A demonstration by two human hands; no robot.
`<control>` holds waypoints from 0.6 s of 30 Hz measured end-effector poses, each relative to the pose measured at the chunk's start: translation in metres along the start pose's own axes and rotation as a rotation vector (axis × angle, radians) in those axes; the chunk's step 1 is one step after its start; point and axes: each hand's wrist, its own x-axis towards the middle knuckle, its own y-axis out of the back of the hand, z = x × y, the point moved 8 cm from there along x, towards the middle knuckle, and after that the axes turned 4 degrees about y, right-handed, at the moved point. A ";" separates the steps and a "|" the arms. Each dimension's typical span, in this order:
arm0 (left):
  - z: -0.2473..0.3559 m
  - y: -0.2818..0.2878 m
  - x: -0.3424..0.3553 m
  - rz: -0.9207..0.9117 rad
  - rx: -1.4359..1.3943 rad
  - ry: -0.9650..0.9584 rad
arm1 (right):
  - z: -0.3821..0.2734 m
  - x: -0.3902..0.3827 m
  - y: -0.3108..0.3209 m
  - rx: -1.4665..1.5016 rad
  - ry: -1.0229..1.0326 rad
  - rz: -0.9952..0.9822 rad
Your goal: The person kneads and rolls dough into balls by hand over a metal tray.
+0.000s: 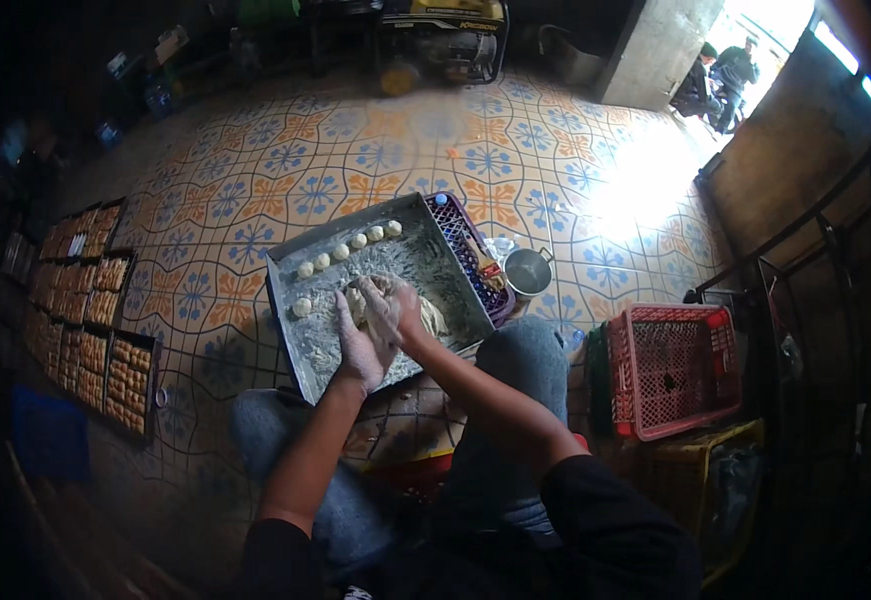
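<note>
Over a floured square metal tray [295, 345], my two hands meet with the palms close together. Pale dough [355, 303] shows between the thumb and fingers of my flour-coated left hand [360, 345]. My right hand [402, 317] presses against it from the right and is smeared by motion. A larger lump of dough [433, 318] lies in the tray just beyond my right hand, partly hidden by it. Several round dough balls [342, 251] form a row along the tray's far side. A single dough ball [302, 307] sits near the left wall.
Right of the tray are a purple basket [450, 225] and a metal pot [528, 271]. A red crate [675, 370] stands farther right, above a yellow one [700, 475]. Trays of browned pastries [130, 375] line the left. A generator [442, 40] stands at the back; people [730, 75] sit outside the doorway.
</note>
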 end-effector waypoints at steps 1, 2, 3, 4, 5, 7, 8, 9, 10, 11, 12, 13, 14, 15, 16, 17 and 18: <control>-0.005 0.004 0.005 -0.078 -0.042 -0.014 | -0.008 -0.004 -0.019 -0.001 0.000 -0.020; -0.005 0.007 0.004 -0.062 -0.055 -0.023 | -0.027 -0.021 -0.023 -0.395 -0.059 0.316; 0.001 -0.007 -0.003 -0.177 -0.052 -0.045 | -0.059 -0.050 -0.034 -0.790 -0.110 0.649; 0.010 -0.027 -0.009 -0.302 -0.044 -0.064 | -0.063 -0.062 -0.025 -0.996 -0.116 0.813; 0.020 -0.039 -0.018 -0.337 -0.066 -0.063 | -0.068 -0.074 -0.021 -1.179 -0.148 0.984; 0.027 -0.048 -0.024 -0.328 -0.114 -0.025 | -0.053 -0.059 -0.022 -0.260 1.069 -0.060; 0.027 -0.038 -0.025 -0.261 -0.134 0.001 | -0.072 -0.048 -0.004 -0.236 1.030 -0.088; 0.019 -0.031 -0.018 -0.206 -0.096 0.038 | -0.059 -0.027 0.010 -0.230 0.836 -0.008; 0.014 -0.026 -0.014 -0.044 -0.124 -0.004 | -0.052 -0.013 0.019 -0.200 0.643 0.054; 0.006 -0.026 -0.010 -0.122 -0.104 0.005 | -0.035 -0.005 0.022 -0.068 0.357 0.063; 0.011 -0.017 -0.003 -0.121 -0.107 -0.005 | -0.051 -0.013 0.019 -0.143 0.523 0.114; 0.013 -0.027 0.002 -0.371 -0.110 0.032 | -0.058 -0.027 0.015 -0.185 0.602 0.134; 0.018 -0.043 -0.008 -0.615 -0.111 0.066 | -0.069 -0.043 0.009 -0.223 0.680 0.155; 0.021 -0.038 -0.012 -0.572 -0.112 0.016 | -0.079 -0.064 -0.003 -0.295 0.746 0.180; 0.025 -0.046 -0.020 -0.535 -0.113 -0.026 | -0.093 -0.083 -0.009 -0.372 0.812 0.217; 0.028 -0.050 -0.028 -0.497 -0.119 -0.066 | -0.100 -0.086 -0.007 -0.364 0.927 0.189; 0.033 -0.055 -0.031 -0.487 -0.177 -0.038 | -0.107 -0.089 -0.004 -0.357 1.043 0.151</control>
